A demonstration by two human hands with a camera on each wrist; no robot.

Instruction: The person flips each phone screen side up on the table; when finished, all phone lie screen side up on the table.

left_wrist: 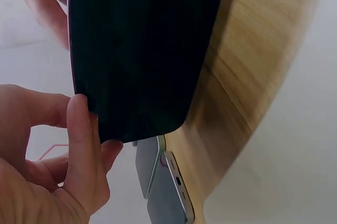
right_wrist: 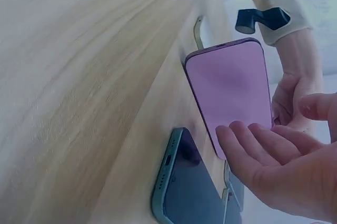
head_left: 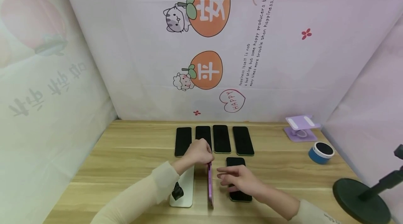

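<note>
A purple phone stands on its long edge on the table, seen nearly edge-on in the head view. My left hand pinches its far end between thumb and fingers. The left wrist view shows its dark screen; the right wrist view shows its plain purple back. To the right, my right hand hovers with fingers extended, holding nothing. Beneath that hand lies a black-screened phone, partly covered. A silver-white phone lies left of the purple one, partly hidden by the left forearm.
Several black-screened phones lie in a row at the back. Toward the right are a lilac folding stand, a blue-and-white round device and a dark round-based stand. Printed cloth hangs behind the wooden table.
</note>
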